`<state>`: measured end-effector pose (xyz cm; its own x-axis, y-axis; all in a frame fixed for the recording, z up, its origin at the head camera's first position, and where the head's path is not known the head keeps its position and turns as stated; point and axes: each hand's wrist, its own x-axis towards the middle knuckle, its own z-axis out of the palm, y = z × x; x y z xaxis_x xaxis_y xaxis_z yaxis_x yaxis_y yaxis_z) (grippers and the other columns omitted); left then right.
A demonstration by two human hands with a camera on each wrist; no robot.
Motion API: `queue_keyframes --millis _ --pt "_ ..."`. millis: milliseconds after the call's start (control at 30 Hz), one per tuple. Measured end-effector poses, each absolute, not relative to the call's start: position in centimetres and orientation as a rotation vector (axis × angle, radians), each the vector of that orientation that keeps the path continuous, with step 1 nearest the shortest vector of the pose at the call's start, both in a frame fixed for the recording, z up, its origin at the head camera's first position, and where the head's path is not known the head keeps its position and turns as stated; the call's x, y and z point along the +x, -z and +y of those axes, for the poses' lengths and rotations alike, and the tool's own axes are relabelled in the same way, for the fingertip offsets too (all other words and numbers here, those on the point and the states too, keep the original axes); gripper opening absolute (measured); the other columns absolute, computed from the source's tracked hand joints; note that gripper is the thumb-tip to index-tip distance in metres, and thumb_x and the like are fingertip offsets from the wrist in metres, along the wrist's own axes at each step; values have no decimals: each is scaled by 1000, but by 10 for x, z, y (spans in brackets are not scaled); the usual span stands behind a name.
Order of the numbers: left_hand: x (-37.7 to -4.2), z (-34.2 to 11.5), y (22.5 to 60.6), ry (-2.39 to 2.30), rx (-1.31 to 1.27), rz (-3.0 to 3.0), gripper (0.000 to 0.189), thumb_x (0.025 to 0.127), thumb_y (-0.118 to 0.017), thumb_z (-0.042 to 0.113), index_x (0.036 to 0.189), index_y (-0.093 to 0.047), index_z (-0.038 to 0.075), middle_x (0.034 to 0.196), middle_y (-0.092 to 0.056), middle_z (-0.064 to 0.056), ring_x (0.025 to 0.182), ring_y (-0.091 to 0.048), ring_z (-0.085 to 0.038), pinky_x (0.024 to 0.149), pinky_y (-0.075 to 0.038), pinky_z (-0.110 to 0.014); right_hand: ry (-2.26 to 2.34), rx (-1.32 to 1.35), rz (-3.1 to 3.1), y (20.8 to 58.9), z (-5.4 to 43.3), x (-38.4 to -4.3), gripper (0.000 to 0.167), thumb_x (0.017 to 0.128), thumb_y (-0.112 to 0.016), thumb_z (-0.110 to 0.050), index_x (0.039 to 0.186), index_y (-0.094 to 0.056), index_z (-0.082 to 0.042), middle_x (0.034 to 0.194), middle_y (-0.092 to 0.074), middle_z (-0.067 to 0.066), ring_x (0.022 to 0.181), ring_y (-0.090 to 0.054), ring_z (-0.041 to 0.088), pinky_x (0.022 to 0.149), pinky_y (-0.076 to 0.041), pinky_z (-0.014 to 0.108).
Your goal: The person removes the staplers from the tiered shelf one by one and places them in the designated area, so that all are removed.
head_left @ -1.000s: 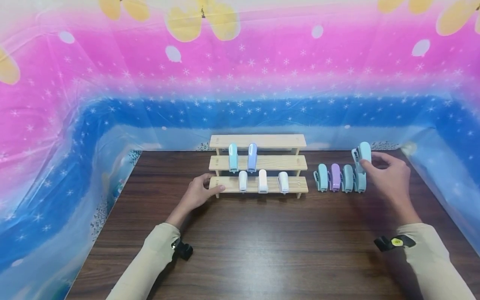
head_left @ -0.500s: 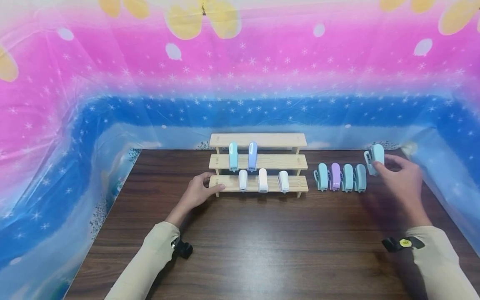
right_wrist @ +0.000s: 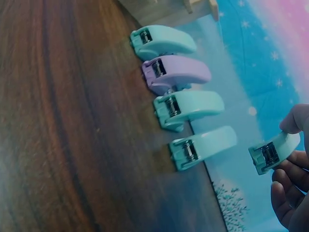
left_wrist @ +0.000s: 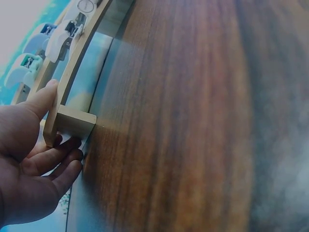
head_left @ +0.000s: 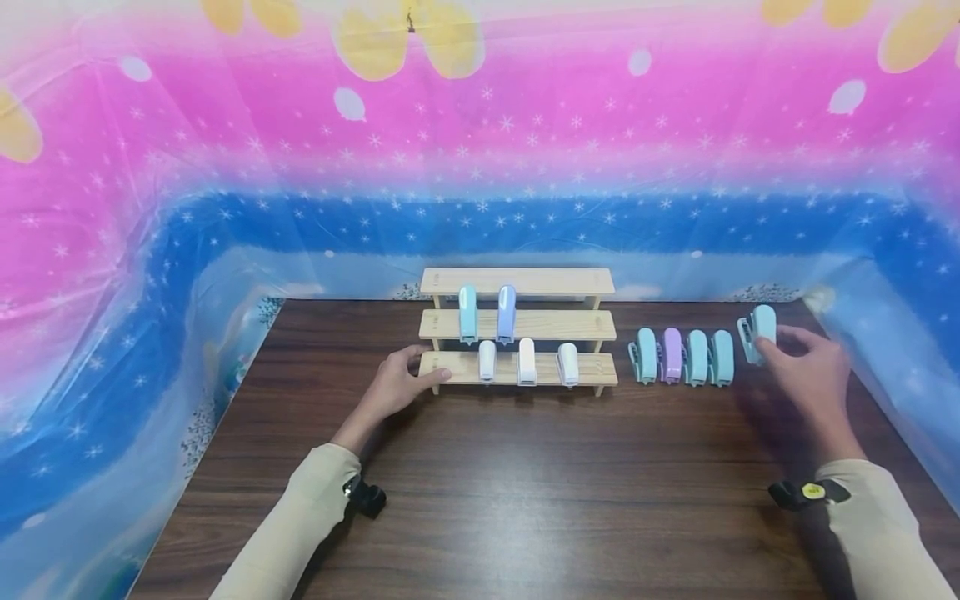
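My left hand [head_left: 397, 383] grips the left end of a three-step wooden display rack [head_left: 600, 367]. The thumb lies on the lowest step, and the left wrist view shows the fingers curled beneath and behind its end. My right hand [head_left: 813, 371] pinches a mint-green mini stapler [head_left: 763, 329] between thumb and fingers, to the right of a row of staplers. In that row stand a purple stapler [head_left: 671, 356] and several mint ones, such as the rightmost mint stapler [right_wrist: 205, 147]. Whether the pinched stapler touches the table cannot be told.
Three white staplers, including the middle one [head_left: 527, 362], stand on the lowest step. A teal stapler [head_left: 468, 314] and a blue-violet stapler [head_left: 507, 314] stand on the middle step. A patterned cloth [head_left: 525, 225] hangs behind the dark wooden table [head_left: 510, 500].
My right hand has carried the mint stapler rightward, away from the row's end, then slightly lower. My left hand stays on the rack.
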<state>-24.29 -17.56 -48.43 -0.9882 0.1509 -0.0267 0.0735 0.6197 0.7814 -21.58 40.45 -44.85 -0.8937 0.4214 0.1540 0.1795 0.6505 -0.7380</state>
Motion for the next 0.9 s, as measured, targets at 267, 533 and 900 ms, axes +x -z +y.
queue_keyframes --millis 267,533,900 --pt "-243 -176 485 -1314 186 2739 67 93 -76 43 139 -57 0 126 -68 -19 111 -66 -30 90 -53 -45 -1043 -501 -2613 467 411 -215 73 95 -64 -55 141 -58 2 136 -60 30 130 -49 45 106 -36 62" --pt "-243 -175 485 -1316 193 2740 67 93 -76 42 140 -56 0 128 -67 -19 116 -65 -32 93 -52 -48 -1009 -520 -2632 479 414 -218 72 95 -64 -54 139 -60 2 134 -60 32 130 -49 48 106 -36 63" --pt "-243 -175 485 -1333 195 2732 68 93 -76 42 141 -56 -1 129 -67 -20 116 -65 -32 94 -53 -48 -1010 -504 -2670 490 416 -221 73 95 -64 -53 140 -58 4 135 -57 35 131 -45 53 106 -34 66"
